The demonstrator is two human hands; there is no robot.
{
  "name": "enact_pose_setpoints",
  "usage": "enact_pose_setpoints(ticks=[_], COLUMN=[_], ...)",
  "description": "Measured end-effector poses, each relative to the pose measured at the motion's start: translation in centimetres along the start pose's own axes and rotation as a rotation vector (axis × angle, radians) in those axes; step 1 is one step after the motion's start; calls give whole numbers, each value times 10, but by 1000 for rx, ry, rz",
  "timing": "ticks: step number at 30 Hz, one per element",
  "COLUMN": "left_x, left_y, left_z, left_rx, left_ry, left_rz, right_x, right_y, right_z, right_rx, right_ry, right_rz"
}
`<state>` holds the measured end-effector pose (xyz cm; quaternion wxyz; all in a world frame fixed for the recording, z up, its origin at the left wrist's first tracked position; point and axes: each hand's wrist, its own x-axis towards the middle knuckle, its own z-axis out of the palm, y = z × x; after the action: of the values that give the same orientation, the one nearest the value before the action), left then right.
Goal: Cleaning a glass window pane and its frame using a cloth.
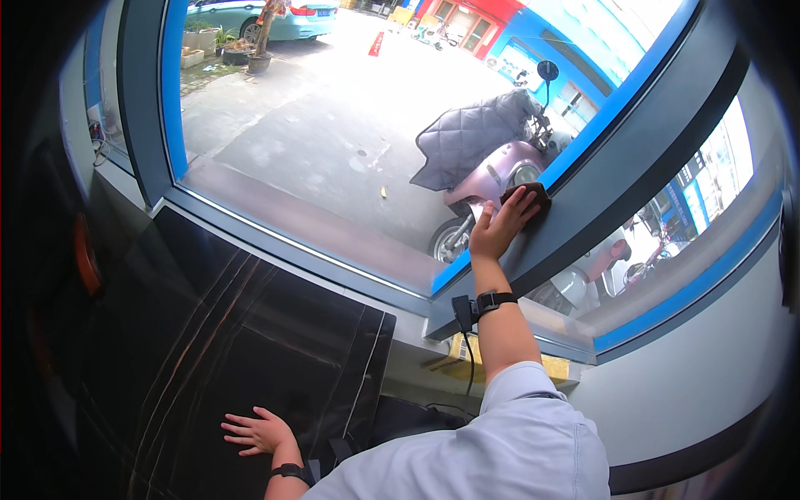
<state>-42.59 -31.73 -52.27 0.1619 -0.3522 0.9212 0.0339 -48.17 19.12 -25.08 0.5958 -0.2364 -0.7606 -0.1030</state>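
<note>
My right hand reaches up to the grey window post and presses a dark brown cloth against it. The fingers lie over the cloth, which is folded or bunched; its far side is hidden. A black strap with a small black box and a cable sits on my right wrist. Lower left, my left hand rests with fingers spread on a black marble-patterned tabletop, holding nothing. A black band is on that wrist.
A large window pane with a blue-edged frame stands beyond the table; another pane is right of the post. Outside are a pink scooter with a grey quilted cover and a light blue car. Below the post is a yellow item.
</note>
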Motion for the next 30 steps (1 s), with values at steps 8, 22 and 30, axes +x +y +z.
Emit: enact_pose_setpoints(ticks=[8,22,30], left_x=[6,7,3], left_y=[-10,-5,1], left_z=[3,16,12], left_rx=[84,137,106], left_ry=[-26,77,85], left_rz=[-52,-62,-40], right_x=[-29,-61,-100], right_y=[-247,-174,-20], right_z=[122,98,18], right_rx=[175,175,78], right_ry=[-427,-267,-127], right_rz=[-384,-268,133])
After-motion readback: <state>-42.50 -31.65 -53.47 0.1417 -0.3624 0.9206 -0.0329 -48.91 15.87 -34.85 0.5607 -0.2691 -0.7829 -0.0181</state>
